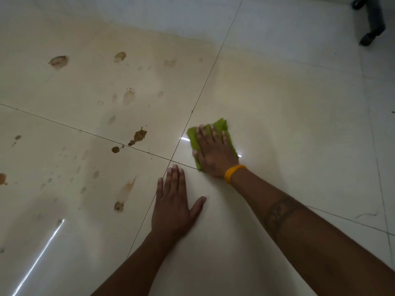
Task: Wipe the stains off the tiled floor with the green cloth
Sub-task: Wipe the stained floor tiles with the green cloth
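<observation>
Here the green cloth [213, 133] lies flat on the tiled floor [288, 116] just right of frame centre, beside the crossing of the grout lines. Its long axis runs from the lower centre up toward the upper right, and a frayed corner points to the top of the frame. The right hand [213, 152] presses it down with fingers straight and spread, gripping nothing. The left hand [173, 201] rests palm-down on bare tile just below, fingers straight, holding nothing. The brown stains [139, 136] are scattered across the left half of the frame, well apart from the cloth. To wipe well, I would slide the cloth left across the grout line, keep the palm flat, and work the darker spots with short firm strokes.
</observation>
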